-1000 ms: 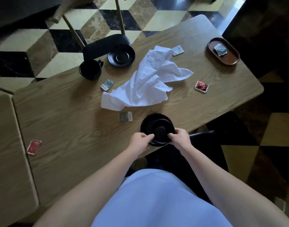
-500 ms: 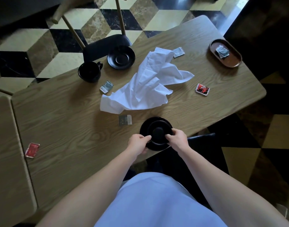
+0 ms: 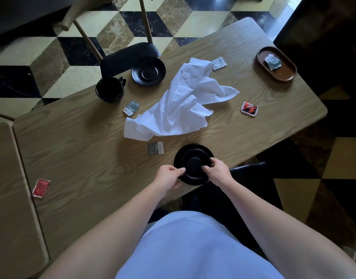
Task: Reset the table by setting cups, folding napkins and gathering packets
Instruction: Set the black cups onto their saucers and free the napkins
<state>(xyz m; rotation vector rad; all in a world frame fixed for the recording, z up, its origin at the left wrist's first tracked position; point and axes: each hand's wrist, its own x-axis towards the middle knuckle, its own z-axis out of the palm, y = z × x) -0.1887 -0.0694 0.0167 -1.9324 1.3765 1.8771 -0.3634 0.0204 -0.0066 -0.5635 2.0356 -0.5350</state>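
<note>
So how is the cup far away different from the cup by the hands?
The far cup stands straight on the table, beside an empty saucer; the near cup sits on its saucer. Nobody touches the far cup; the left hand and right hand hold the near set. Both cups are black.

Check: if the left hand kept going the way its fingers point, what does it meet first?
The left hand points right, and its fingertips already sit at the saucer rim. Straight on it would likely meet the cup on that saucer, then the right hand. Height is hard to judge.
</note>
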